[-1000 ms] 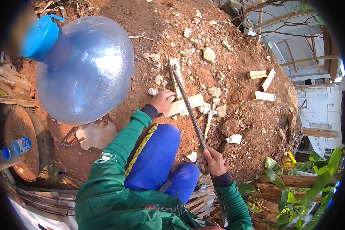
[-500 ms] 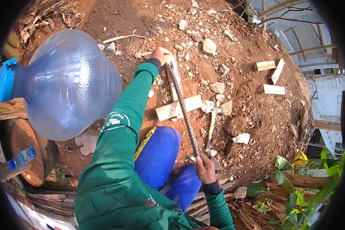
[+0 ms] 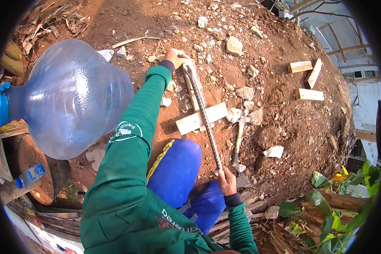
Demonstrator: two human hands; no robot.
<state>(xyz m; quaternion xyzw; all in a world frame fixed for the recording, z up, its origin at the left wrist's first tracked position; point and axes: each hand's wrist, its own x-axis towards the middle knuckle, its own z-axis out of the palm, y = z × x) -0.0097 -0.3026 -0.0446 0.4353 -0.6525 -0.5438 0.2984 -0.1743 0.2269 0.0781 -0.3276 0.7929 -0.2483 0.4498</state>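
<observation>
My left hand is closed at the far end of a long ribbed steel bar, where it meets a narrow wooden batten; I cannot make out which piece its fingers hold. My right hand grips the bar's lower part, near my blue-clad knees. Beneath the bar, a short board lies across the batten on the dirt. Just right of the bar lies a hammer-like tool with a pale handle.
A large blue plastic water jug lies at left, above a small bottle on a rusty round metal piece. Three short wood blocks are at right among stones. Leafy plants and scaffold-like poles edge the right.
My left hand has moved forward from the crossed board to the bar's far end and closed there. My right hand still holds the bar. The view has shifted slightly.
</observation>
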